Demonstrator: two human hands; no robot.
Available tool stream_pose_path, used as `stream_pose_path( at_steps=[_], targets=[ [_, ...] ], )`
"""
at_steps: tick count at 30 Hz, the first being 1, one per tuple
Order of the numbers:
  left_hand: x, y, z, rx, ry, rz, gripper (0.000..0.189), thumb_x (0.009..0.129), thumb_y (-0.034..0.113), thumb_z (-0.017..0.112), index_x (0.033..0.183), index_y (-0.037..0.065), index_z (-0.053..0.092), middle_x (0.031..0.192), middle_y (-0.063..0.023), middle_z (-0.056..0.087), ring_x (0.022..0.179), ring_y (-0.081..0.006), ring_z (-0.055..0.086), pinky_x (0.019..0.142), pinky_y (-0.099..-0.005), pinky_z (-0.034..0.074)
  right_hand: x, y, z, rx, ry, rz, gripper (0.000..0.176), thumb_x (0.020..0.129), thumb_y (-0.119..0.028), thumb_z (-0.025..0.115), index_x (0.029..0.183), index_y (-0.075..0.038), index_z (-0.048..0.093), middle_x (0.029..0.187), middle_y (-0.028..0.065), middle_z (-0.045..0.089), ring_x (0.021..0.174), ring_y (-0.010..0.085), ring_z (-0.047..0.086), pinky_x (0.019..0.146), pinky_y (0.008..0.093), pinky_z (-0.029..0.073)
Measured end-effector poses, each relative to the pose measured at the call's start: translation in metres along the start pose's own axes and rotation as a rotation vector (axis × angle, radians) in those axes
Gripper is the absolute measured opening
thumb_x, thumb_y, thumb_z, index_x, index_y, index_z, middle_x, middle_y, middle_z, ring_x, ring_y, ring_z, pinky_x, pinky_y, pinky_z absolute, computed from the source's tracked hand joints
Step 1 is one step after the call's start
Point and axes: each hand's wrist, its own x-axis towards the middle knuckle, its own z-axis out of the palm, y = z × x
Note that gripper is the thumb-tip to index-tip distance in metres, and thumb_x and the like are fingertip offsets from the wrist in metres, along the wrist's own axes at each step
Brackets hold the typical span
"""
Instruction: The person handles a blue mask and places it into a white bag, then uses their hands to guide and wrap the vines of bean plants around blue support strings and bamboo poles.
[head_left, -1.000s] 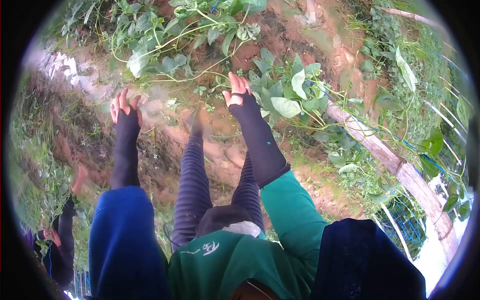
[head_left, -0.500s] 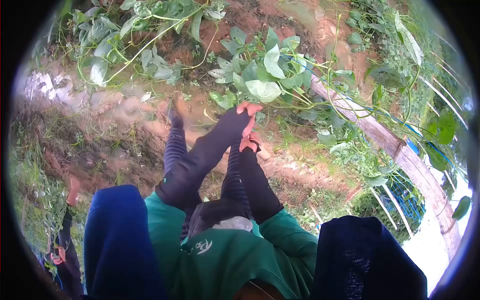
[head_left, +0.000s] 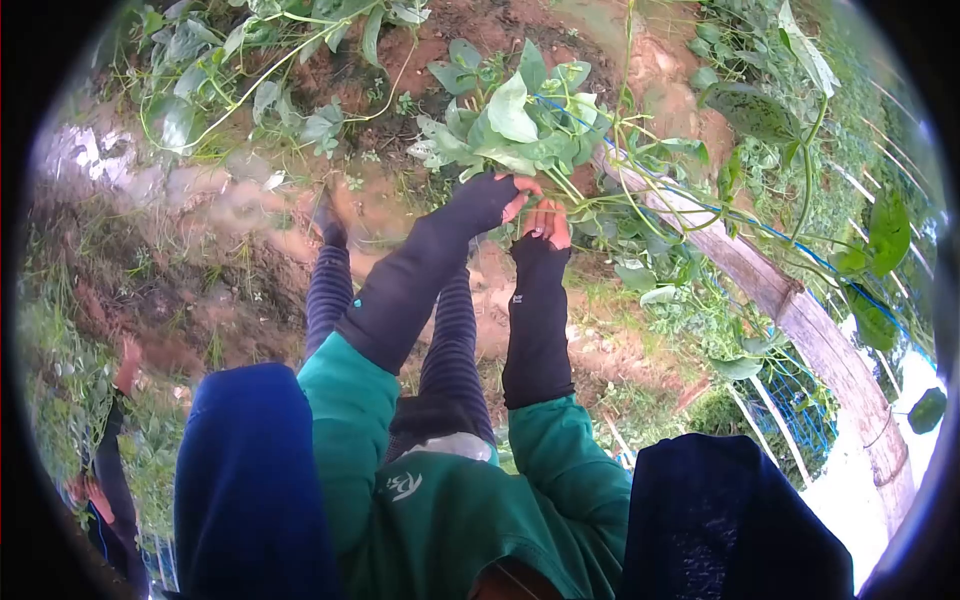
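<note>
My left hand (head_left: 517, 196), in a dark sleeve, reaches to the base of a leafy green vine (head_left: 530, 125), its fingers closed round the stems below the leaves. Just right of it, my right hand (head_left: 547, 222) has its fingers bent and pressed together on the thin green stems (head_left: 590, 203). The two hands are close together, and fingertips are partly hidden among the stems. A blue string (head_left: 680, 187) runs from the leaves along a wooden pole (head_left: 745, 260).
The pole slants down to the right. More vines (head_left: 190, 100) lie at the upper left over muddy soil (head_left: 190, 290). At the lower left, a co-worker's hand (head_left: 98, 498) and dark sleeve show. Blue netting (head_left: 800, 400) and thin sticks stand at the lower right.
My right hand has moved up and right, out from below my left hand, to the stems. My left hand has shifted slightly right and up against the vine, and the leaves have tilted.
</note>
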Motion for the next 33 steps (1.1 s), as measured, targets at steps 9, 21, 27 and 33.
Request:
stream_pose_path(
  at_steps=[9,21,27,33],
  targets=[
    [0.005,0.023,-0.019,0.007,-0.006,-0.29,0.034,0.068,0.014,0.054,0.102,0.012,0.048,0.094,-0.0118,0.046,0.086,-0.0289,0.048,0.071,-0.0354,0.042,0.042,0.018,0.057,-0.647,0.925,0.256,0.038,0.08,-0.021,0.052,0.104,0.007,0.043,0.088,0.0147,0.052,0.079,0.0198,0.054,0.068,0.0276,0.044],
    [-0.021,0.022,-0.029,-0.302,0.348,-0.277,0.014,0.061,0.009,0.05,0.074,0.004,0.048,0.07,-0.0092,0.049,0.068,-0.0266,0.049,0.061,-0.0336,0.04,0.04,0.03,0.11,-0.94,1.043,0.121,0.037,0.078,-0.012,0.053,0.111,-0.009,0.036,0.106,0.005,0.046,0.092,0.018,0.048,0.077,0.0355,0.041],
    [-0.024,0.046,-0.038,-0.114,0.045,0.055,0.019,0.051,0.01,0.045,0.07,0.008,0.047,0.07,-0.005,0.046,0.071,-0.0248,0.043,0.067,-0.0332,0.033,0.032,0.052,0.133,-0.981,0.823,0.042,0.035,0.065,0.0,0.051,0.099,-0.001,0.041,0.098,0.0128,0.047,0.092,0.019,0.045,0.085,0.0309,0.033],
    [-0.011,0.078,-0.046,-0.217,0.137,-0.091,0.019,0.06,0.021,0.049,0.075,0.009,0.048,0.075,-0.0054,0.045,0.076,-0.0233,0.045,0.066,-0.0321,0.037,0.058,0.055,0.131,-0.714,0.852,0.047,0.028,0.061,-0.007,0.052,0.089,-0.005,0.047,0.091,0.009,0.049,0.088,0.0242,0.045,0.084,0.0368,0.035]
  ],
)
